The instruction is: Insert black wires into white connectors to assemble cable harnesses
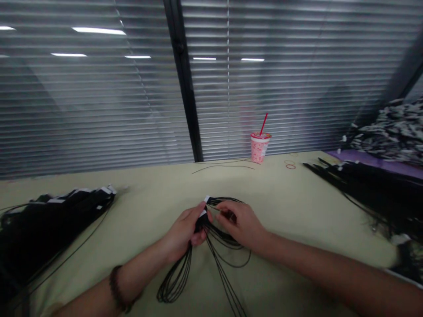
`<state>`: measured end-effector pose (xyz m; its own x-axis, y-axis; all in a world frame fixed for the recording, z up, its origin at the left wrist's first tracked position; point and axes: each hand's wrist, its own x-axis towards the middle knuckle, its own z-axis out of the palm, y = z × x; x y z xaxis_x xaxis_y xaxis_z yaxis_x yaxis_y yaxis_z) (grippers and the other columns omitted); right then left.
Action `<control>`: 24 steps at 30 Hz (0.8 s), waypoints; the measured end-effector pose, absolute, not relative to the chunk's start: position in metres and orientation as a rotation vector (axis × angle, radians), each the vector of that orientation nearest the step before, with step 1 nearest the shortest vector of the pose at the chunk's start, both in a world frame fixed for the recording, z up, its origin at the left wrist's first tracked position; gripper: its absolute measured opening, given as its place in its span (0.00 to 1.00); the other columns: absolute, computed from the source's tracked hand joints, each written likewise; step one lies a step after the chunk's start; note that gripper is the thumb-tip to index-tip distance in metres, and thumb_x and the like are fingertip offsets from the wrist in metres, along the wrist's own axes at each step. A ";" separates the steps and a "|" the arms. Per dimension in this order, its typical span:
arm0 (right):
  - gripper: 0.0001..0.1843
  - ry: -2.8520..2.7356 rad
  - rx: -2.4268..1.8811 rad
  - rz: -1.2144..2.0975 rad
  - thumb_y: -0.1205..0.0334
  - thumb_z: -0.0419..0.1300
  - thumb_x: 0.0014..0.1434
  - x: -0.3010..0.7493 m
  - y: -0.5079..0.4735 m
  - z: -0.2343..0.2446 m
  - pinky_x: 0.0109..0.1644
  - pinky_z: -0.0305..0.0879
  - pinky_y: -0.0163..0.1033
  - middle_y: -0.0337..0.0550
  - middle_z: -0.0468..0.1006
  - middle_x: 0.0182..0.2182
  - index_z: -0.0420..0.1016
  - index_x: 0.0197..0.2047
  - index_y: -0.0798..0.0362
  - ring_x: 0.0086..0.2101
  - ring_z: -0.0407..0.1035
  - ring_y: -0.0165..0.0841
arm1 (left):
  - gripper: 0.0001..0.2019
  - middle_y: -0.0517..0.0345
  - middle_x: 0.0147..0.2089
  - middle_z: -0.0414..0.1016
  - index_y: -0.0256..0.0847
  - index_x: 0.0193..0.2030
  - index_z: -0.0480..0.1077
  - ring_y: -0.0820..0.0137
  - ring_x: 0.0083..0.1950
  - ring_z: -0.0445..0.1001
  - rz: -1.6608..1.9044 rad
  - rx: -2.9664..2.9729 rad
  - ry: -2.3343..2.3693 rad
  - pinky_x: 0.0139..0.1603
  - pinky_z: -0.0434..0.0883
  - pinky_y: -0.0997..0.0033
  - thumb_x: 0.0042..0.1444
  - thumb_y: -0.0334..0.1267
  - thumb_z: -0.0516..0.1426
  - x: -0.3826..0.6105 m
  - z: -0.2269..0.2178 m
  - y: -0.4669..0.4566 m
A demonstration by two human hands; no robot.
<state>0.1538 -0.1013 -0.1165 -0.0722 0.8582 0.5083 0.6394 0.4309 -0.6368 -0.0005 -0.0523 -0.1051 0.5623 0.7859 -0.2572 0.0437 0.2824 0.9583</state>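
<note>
A bundle of thin black cables (176, 277) hangs in loops from my left hand (185, 231), whose fingers are wrapped round it near the middle of the table. White tags or connector ends (207, 199) stick out above that thumb. Close on the right, my right hand (243, 222) has its thumb and fingertips pinched on a single thin black cable at the bundle's top. Several cable strands run down from the bundle toward the table's front edge. The exact spot where the fingertips meet the cable is small and blurred.
A pile of black cables with white ends (99, 207) lies on the left. More black cables (370, 185) lie on the right, below a heap of black and white pieces (393, 127). A pink cup (259, 147) with a red straw and rubber bands (290, 167) are by the blinds (297, 88).
</note>
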 end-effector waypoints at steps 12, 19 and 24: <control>0.09 -1.614 -1.400 0.170 0.68 0.45 0.58 0.208 -0.106 -0.136 0.35 0.61 0.37 0.43 0.66 0.30 0.61 0.41 0.54 0.31 0.63 0.31 | 0.22 0.67 0.08 0.53 0.36 0.29 0.68 0.82 0.11 0.46 0.436 1.316 0.770 0.11 0.43 0.82 0.54 0.54 0.46 -0.006 -0.105 -0.052; 0.08 -1.331 -1.391 0.153 0.67 0.53 0.51 0.204 -0.108 -0.131 0.27 0.57 0.31 0.37 0.61 0.27 0.57 0.35 0.53 0.25 0.58 0.26 | 0.16 0.62 0.17 0.67 0.38 0.33 0.66 0.86 0.12 0.48 0.643 1.174 0.761 0.12 0.46 0.84 0.53 0.51 0.50 -0.004 -0.109 -0.049; 0.04 -1.536 -1.271 0.273 0.68 0.53 0.51 0.177 -0.135 -0.119 0.23 0.52 0.29 0.34 0.59 0.21 0.62 0.33 0.54 0.21 0.54 0.24 | 0.16 0.59 0.20 0.69 0.37 0.35 0.66 0.86 0.12 0.50 0.679 1.176 0.759 0.13 0.47 0.84 0.54 0.50 0.50 -0.004 -0.108 -0.053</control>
<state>0.1766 -0.1348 -0.1187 0.1421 0.8108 0.5678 0.5652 0.4044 -0.7191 -0.0040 -0.0525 -0.1083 0.5779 0.7996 -0.1631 -0.0728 0.2496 0.9656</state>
